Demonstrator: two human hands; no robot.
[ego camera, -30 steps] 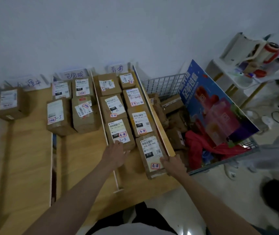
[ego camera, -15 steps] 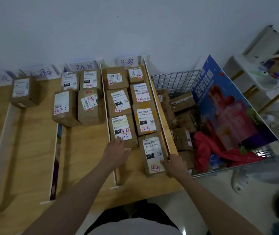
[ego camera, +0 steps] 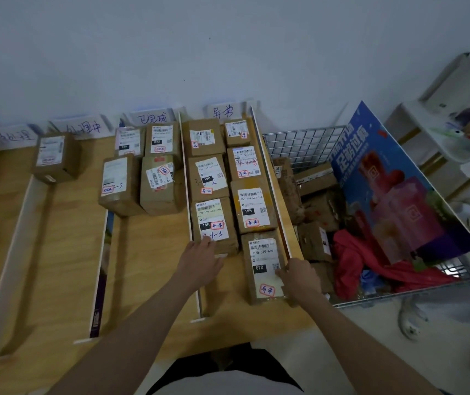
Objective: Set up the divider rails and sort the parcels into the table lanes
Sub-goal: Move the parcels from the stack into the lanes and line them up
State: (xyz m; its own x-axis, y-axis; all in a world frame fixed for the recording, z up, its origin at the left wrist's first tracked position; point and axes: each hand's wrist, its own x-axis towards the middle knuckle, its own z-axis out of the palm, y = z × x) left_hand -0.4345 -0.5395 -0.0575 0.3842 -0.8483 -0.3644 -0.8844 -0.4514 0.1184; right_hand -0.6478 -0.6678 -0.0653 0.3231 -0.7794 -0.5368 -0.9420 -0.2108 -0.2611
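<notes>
The wooden table [ego camera: 57,252] fills the left of the scene, and there is plenty of bare surface along its near edge. White divider rails run from the wall toward the person: a far-left rail [ego camera: 11,269], a second rail [ego camera: 101,269], a middle rail [ego camera: 192,238] and a right rail [ego camera: 273,192] along the table's right edge. Beside that edge stands the wire basket [ego camera: 302,143], crowded with loose boxes, red cloth [ego camera: 370,266] and a blue poster board [ego camera: 393,181] leaning inside.

The rightmost lane is nearly full, two columns of parcels packed between the middle and right rails, with open wood only at the near end. The next lane left holds four parcels bunched at the wall end, the front half free. One lone parcel [ego camera: 55,156] sits at the head of the far-left rail.

Now the hands. The left hand [ego camera: 199,263] lies open and flat, fingertips on the near edge of the parcel marked 4-1-3 [ego camera: 214,223]. The right hand [ego camera: 299,277] grips the right side of the 070 parcel [ego camera: 262,269], which lies nearest in the lane, tight against the right rail.
</notes>
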